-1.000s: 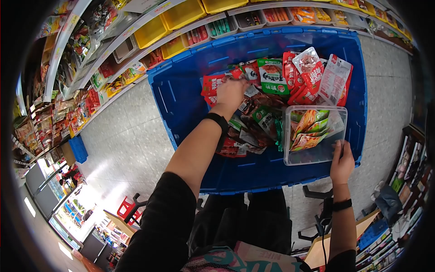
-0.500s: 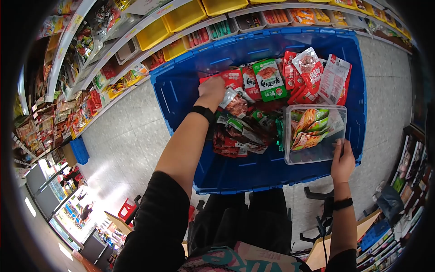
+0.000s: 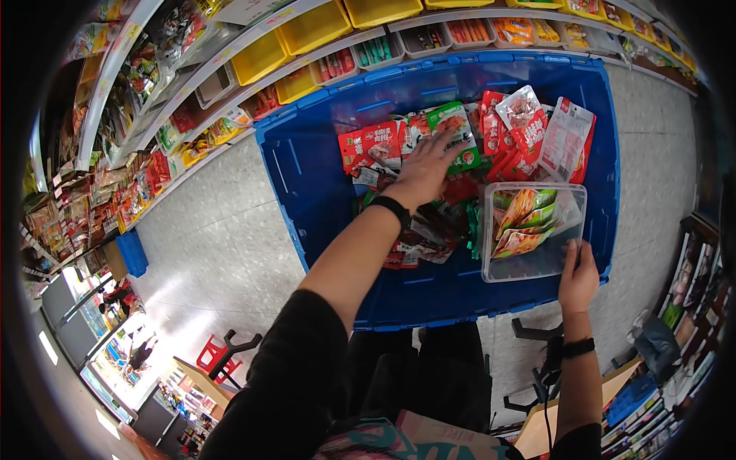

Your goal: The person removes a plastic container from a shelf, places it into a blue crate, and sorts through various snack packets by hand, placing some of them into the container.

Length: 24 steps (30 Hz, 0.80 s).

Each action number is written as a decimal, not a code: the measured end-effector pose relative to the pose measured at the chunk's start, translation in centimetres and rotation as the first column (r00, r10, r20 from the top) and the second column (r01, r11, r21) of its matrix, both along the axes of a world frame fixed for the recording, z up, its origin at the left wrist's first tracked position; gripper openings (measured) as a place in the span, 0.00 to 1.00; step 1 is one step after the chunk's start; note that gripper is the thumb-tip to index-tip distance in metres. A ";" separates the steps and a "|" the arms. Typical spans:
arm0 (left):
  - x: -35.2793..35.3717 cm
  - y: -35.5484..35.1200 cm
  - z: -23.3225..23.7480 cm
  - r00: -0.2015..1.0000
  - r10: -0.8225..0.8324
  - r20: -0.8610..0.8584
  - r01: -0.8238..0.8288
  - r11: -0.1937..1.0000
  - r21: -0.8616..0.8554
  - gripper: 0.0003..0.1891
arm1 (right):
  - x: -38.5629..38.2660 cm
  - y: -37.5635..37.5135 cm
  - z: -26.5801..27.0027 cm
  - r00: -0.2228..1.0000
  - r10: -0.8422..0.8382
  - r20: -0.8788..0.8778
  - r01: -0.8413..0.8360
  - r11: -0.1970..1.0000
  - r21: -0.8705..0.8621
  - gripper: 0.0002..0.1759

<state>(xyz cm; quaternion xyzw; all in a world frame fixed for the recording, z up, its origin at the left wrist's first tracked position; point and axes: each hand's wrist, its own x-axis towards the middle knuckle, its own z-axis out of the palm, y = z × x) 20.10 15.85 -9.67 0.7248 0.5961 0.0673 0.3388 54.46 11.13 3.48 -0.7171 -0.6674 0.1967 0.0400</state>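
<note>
My left hand lies over the snack packets with its fingers stretched out, its fingertips on a green snack packet. To its left is a red snack packet. My right hand grips the lower right corner of a clear plastic container, thumb at the rim. Several green and orange packets stand inside that container. A red and white packet and a packet showing its pale back lie above it. My left forearm partly hides darker packets below.
All of this sits inside a large blue crate. Shelves with yellow bins and small snack tubs run along the crate's far side. More packaged goods hang at the left. A red stool stands on the floor.
My left hand has moved right, from the red packet at the left to the green packet, and its fingers have spread. My right hand stays on the clear container.
</note>
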 end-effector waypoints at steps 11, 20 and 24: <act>1.5 1.6 -1.7 0.872 -0.201 -0.446 0.196 0.979 -0.056 0.45 | 0.0 0.0 0.0 1.000 -0.009 -0.008 0.009 1.000 -0.006 0.16; -3.7 2.3 -0.4 0.966 0.081 -0.244 -0.089 0.996 -0.023 0.23 | 0.4 -0.1 -0.3 1.000 0.007 -0.015 -0.007 1.000 0.010 0.18; -5.0 2.8 -1.0 0.920 0.351 -0.173 -0.329 0.933 0.143 0.12 | 0.5 -0.1 -0.4 1.000 0.022 -0.006 -0.022 0.999 0.024 0.17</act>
